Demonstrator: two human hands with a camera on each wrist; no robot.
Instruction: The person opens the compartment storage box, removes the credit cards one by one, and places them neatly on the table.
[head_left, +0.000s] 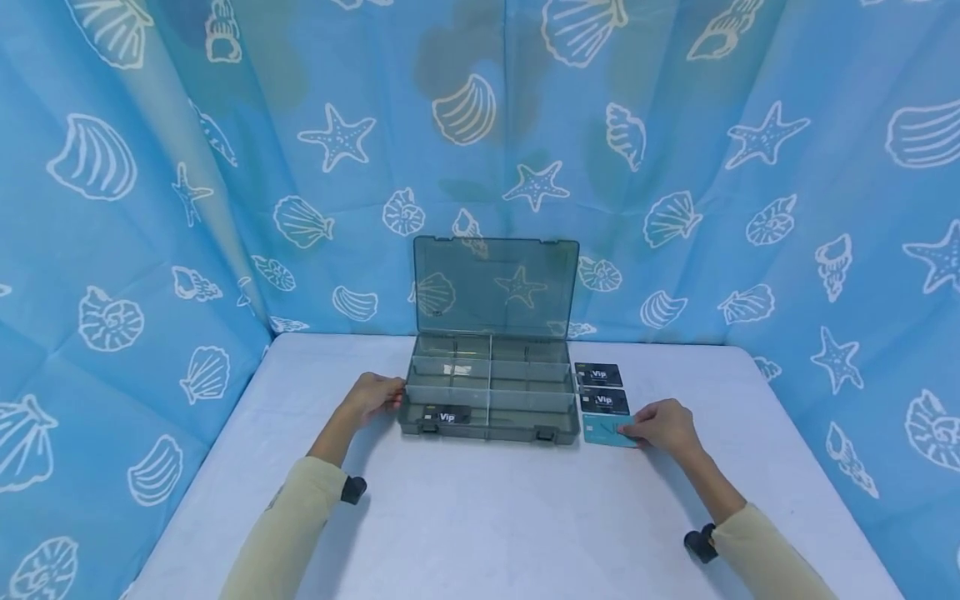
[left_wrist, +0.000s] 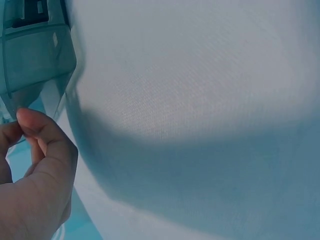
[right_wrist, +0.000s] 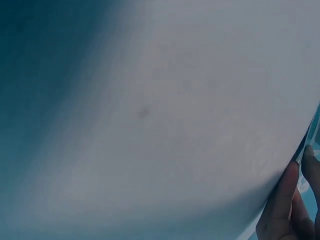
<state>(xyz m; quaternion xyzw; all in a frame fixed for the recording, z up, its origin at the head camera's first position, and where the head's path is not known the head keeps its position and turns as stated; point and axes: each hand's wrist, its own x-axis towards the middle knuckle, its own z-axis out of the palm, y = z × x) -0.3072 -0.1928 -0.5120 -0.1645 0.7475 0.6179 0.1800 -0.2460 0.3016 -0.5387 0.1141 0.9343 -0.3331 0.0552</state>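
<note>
A smoky, see-through compartment box (head_left: 525,432) stands on the table, its lid (head_left: 495,292) raised at the back. My left hand (head_left: 372,395) grips the box's left wall; in the left wrist view, the thumb and a finger of that hand (left_wrist: 40,185) meet at its edge. Inside the front-left compartment lies a black "Vip" card (head_left: 447,414). To the right of the box, my right hand (head_left: 666,425) pinches the right end of a teal card (head_left: 600,429). The right wrist view has only part of this hand (right_wrist: 285,210), at the lower right corner.
Two more black "Vip" cards, a far one (head_left: 598,375) and a nearer one (head_left: 604,402), lie in a column behind the teal card. White cloth covers the table (head_left: 495,517). A blue curtain (head_left: 360,208) with shell prints hangs around the back and sides.
</note>
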